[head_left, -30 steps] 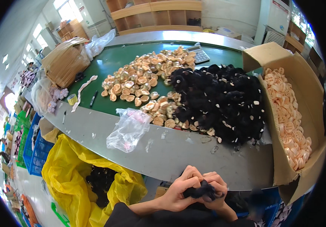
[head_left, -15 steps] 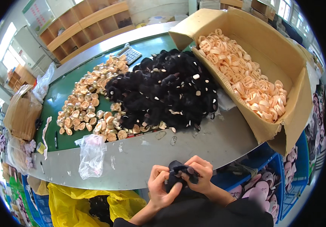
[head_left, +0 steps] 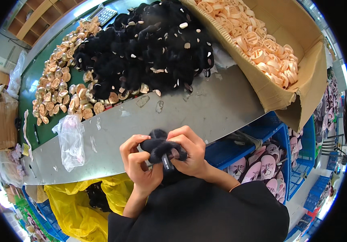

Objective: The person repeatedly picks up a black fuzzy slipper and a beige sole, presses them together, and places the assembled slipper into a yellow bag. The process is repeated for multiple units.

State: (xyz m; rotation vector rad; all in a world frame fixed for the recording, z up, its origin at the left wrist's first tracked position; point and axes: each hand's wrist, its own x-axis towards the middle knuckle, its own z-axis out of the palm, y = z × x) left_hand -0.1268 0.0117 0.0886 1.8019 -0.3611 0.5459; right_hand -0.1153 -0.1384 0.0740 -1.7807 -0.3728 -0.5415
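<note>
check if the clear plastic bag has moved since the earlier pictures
No, neither way: the camera view shifted, but the clear plastic bag still lies across the front edge of the green surface, near the gold pieces.

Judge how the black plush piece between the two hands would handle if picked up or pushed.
The black plush piece is probably soft and floppy, since it looks folded between the left hand and the right hand. Its furry surface suggests it wouldn't slip easily. Being bunched and uneven, it would likely slump rather than roll.
</note>
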